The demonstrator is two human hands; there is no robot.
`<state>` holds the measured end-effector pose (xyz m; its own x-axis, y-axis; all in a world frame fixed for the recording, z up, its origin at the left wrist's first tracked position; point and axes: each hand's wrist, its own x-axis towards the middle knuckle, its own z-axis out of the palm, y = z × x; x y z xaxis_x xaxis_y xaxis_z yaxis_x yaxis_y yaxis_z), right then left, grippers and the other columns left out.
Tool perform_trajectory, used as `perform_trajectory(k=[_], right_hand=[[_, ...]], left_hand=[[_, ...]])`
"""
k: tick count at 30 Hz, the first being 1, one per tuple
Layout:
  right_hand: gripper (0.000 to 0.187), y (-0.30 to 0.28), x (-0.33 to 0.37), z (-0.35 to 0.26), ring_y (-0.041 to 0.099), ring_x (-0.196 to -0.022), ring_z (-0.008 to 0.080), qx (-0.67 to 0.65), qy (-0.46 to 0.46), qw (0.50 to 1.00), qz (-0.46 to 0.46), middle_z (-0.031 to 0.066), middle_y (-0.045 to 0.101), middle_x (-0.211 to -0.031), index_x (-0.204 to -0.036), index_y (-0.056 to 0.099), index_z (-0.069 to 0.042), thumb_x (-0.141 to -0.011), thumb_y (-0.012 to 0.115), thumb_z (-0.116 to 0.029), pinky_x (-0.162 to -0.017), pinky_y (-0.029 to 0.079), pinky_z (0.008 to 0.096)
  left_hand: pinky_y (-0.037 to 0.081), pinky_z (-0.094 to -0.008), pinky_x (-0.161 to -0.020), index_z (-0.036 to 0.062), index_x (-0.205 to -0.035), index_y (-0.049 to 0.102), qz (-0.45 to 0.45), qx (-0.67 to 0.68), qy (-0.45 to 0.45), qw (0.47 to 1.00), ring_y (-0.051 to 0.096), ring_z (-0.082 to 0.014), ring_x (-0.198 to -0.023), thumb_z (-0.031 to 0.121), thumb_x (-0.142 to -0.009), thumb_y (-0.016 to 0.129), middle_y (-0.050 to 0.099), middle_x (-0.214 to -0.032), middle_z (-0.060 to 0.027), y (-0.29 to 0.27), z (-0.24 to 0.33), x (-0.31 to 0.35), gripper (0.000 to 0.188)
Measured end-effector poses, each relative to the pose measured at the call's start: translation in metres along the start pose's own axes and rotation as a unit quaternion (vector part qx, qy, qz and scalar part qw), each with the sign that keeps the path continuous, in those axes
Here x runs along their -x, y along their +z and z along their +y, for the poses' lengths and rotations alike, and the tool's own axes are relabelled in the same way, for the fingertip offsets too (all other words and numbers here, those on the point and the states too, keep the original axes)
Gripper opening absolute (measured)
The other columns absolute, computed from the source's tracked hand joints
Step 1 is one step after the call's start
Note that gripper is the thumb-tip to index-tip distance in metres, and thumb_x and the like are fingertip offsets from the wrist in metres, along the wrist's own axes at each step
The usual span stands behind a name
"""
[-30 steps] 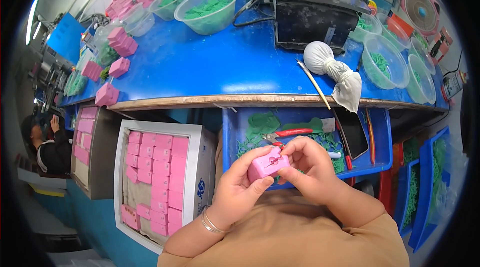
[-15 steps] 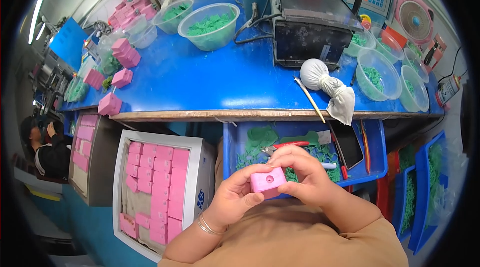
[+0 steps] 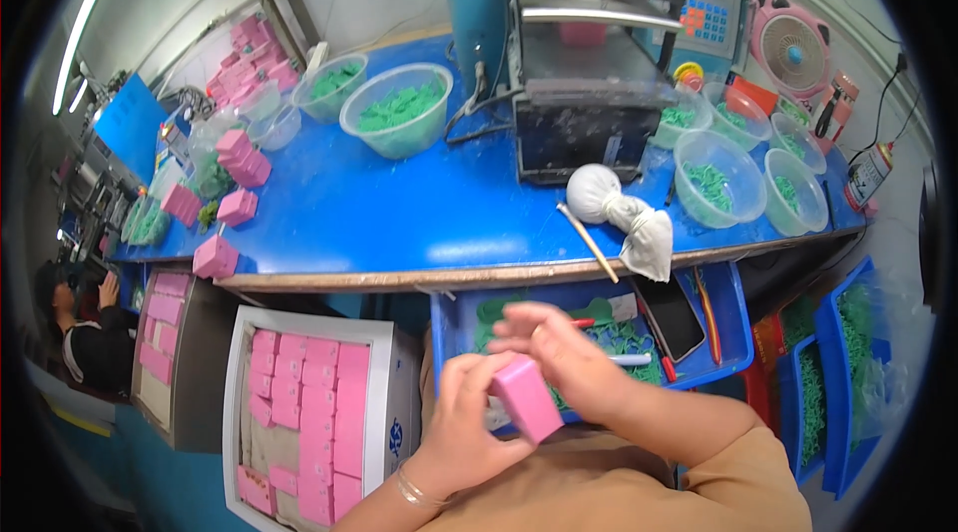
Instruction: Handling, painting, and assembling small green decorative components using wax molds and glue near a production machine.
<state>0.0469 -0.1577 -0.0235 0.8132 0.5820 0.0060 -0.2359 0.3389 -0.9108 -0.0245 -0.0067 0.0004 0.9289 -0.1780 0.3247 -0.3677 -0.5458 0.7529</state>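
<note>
One block (image 3: 529,399) is in the left hand (image 3: 461,424), tilted, pinched between fingers at its upper-left side and the thumb by its lower end. Right hand (image 3: 577,364): fingers loosely extended and raised just beyond the block, apart from its top end; I cannot tell whether the right thumb touches it. Right of those fingers, the drawer (image 3: 736,342) holds green scraps (image 3: 614,340), a pen (image 3: 631,360) and a phone (image 3: 673,320). Well left of the left fingers stands a box (image 3: 381,372) of similar pink blocks (image 3: 319,382).
</note>
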Motion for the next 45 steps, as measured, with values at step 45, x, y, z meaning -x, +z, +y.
perform_trajectory(k=[45], right_hand=[[0.068,-0.060,0.021,-0.023,0.062,-0.073,0.0162,-0.161,0.322,0.891,-0.277,0.0170,0.059,-0.112,-0.147,0.002,-0.011,-0.095,0.045,-0.010,-0.061,0.048,0.0250]], left_hand=[[0.029,-0.0498,-0.102,0.0081,-0.115,0.041,0.120,-0.100,0.099,0.983,0.048,-0.0361,-0.113,0.022,-0.056,0.084,0.045,-0.122,-0.0188,-0.036,-0.040,-0.091,0.075]])
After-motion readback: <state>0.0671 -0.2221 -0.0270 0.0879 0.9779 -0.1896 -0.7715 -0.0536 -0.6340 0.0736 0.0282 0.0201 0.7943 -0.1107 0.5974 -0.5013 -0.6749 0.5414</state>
